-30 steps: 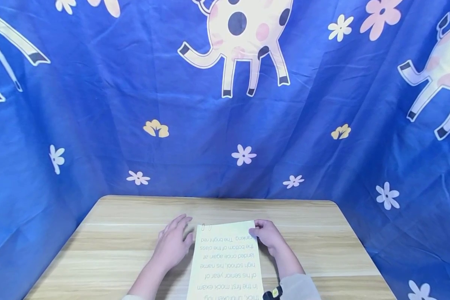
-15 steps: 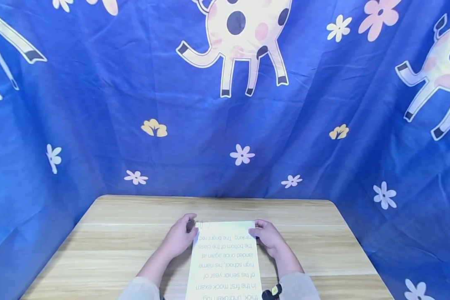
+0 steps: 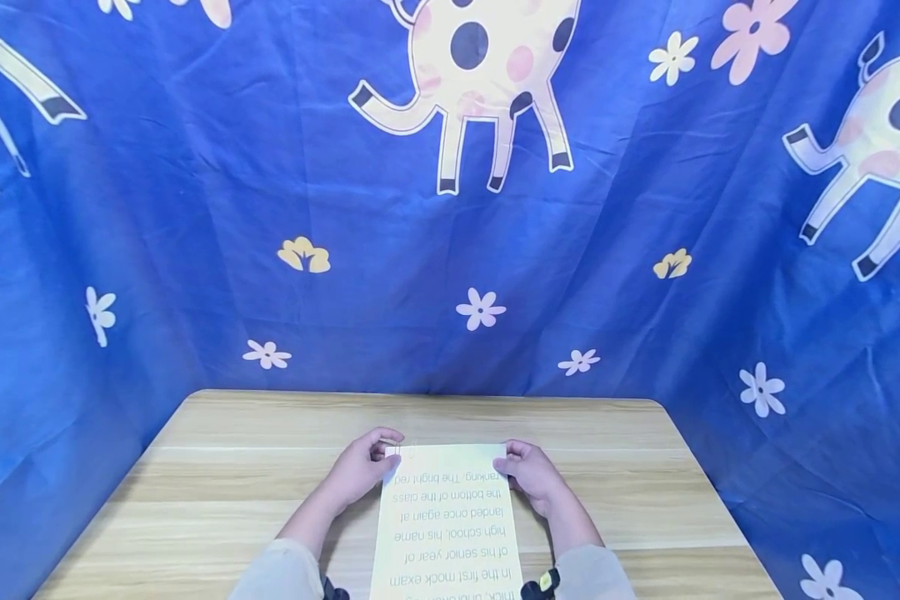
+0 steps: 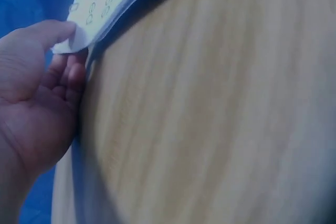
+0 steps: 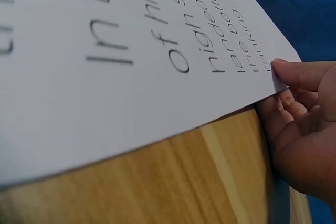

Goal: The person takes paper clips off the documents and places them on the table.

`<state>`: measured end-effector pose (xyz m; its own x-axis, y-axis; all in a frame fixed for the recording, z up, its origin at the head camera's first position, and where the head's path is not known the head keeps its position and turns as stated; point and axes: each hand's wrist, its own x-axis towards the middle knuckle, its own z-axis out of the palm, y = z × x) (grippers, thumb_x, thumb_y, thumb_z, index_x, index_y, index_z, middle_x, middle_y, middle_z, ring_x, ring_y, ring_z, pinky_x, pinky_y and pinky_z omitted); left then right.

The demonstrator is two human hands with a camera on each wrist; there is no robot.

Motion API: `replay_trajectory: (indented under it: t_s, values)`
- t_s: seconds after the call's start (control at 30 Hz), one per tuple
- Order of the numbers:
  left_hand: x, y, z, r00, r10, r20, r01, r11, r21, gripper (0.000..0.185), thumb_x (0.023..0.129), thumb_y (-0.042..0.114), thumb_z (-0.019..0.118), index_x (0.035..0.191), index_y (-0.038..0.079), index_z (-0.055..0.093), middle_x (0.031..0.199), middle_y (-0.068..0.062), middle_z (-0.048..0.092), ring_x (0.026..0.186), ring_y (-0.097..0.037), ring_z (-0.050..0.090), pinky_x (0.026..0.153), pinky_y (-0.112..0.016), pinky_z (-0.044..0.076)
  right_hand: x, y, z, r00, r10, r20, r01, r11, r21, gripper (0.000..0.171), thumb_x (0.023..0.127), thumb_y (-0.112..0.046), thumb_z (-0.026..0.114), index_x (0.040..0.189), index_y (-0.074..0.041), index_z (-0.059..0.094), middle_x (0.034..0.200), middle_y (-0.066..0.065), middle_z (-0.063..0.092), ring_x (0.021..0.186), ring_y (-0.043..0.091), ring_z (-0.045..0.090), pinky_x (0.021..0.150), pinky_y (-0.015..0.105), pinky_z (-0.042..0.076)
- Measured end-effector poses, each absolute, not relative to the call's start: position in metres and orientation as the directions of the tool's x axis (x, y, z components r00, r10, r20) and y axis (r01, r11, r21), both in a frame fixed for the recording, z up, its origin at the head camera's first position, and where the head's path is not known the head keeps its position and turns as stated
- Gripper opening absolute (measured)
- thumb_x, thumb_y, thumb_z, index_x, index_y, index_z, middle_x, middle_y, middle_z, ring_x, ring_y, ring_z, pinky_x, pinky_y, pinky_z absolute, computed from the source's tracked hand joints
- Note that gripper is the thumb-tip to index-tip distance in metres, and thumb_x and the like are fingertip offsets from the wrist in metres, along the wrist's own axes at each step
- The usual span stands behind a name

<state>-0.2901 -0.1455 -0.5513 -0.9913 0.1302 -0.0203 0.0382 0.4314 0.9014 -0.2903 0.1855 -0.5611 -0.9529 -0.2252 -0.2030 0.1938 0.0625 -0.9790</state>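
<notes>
Sheets of paper (image 3: 450, 542) with large printed text lie at the middle front of the table, the writing upside down in the head view. My left hand (image 3: 356, 473) pinches the far left corner, thumb on top and fingers underneath. A paper clip (image 4: 73, 8) sits on the far edge beside that thumb, and the left wrist view shows layered edges of the sheets. At the far right corner, my right hand (image 3: 536, 479) pinches the paper between thumb and fingers. In the right wrist view the paper's side edge (image 5: 205, 121) stands off the wooden surface.
The light wood-grain table (image 3: 630, 500) has rounded far corners. A blue curtain (image 3: 390, 317) printed with animals and flowers surrounds its back and sides. Dark straps (image 3: 542, 585) show at both wrists, by the pale sleeves.
My left hand has moved right from beside the paper and taken hold of its far left corner. The right hand keeps its grip on the far right corner.
</notes>
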Motion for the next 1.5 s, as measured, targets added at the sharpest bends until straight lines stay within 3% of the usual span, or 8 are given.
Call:
replay_trajectory:
  t_s: [0.3,0.67,0.9,1.2,1.5]
  values:
    - [-0.290,-0.151,-0.558,-0.987,0.159,-0.022,0.047,0.420,0.906,0.037,0.094,0.008,0.080,0.130,0.015,0.073,0.107,-0.002,0.073,0.097,-0.016,0.062,0.081,-0.022,0.054,-0.289,0.186,-0.564,-0.958,-0.219,-0.185,0.170,0.083,-0.982,0.019,0.104,-0.003,0.065,0.118,0.009,0.063,0.099,0.004,0.080,0.086,0.013,0.074,0.080,0.026,0.060]
    - [-0.291,-0.151,-0.563,-0.992,0.122,0.038,0.093,0.487,0.868,0.031,0.093,0.013,0.083,0.124,0.017,0.078,0.099,0.002,0.073,0.091,-0.012,0.063,0.084,-0.020,0.056,-0.287,0.184,-0.568,-0.965,-0.204,-0.166,0.147,0.105,-0.984,0.022,0.102,-0.003,0.066,0.121,0.009,0.064,0.097,0.003,0.079,0.087,0.012,0.072,0.084,0.024,0.058]
    - [-0.289,-0.153,-0.562,-0.991,0.130,0.035,0.096,0.503,0.859,0.028,0.093,0.018,0.085,0.121,0.018,0.080,0.103,0.003,0.076,0.095,-0.011,0.066,0.086,-0.021,0.057,-0.285,0.185,-0.571,-0.968,-0.204,-0.144,0.123,0.110,-0.986,0.018,0.102,-0.004,0.066,0.117,0.007,0.065,0.094,0.001,0.076,0.085,0.012,0.071,0.080,0.023,0.057]
    - [-0.289,-0.159,-0.561,-0.980,0.200,0.007,0.097,0.446,0.890,0.036,0.091,0.012,0.085,0.126,0.011,0.077,0.095,-0.001,0.070,0.086,-0.011,0.060,0.077,-0.020,0.054,-0.285,0.184,-0.572,-0.974,-0.182,-0.137,0.118,0.110,-0.987,0.018,0.101,-0.003,0.068,0.116,0.008,0.066,0.092,0.002,0.076,0.083,0.013,0.070,0.081,0.024,0.057]
    - [-0.288,-0.156,-0.559,-0.985,0.172,0.018,0.093,0.442,0.892,0.034,0.092,0.013,0.084,0.125,0.010,0.078,0.097,-0.002,0.070,0.087,-0.010,0.061,0.078,-0.019,0.055,-0.286,0.184,-0.573,-0.976,-0.170,-0.136,0.117,0.119,-0.986,0.018,0.101,-0.003,0.069,0.115,0.007,0.067,0.088,-0.001,0.073,0.081,0.011,0.067,0.077,0.022,0.055]
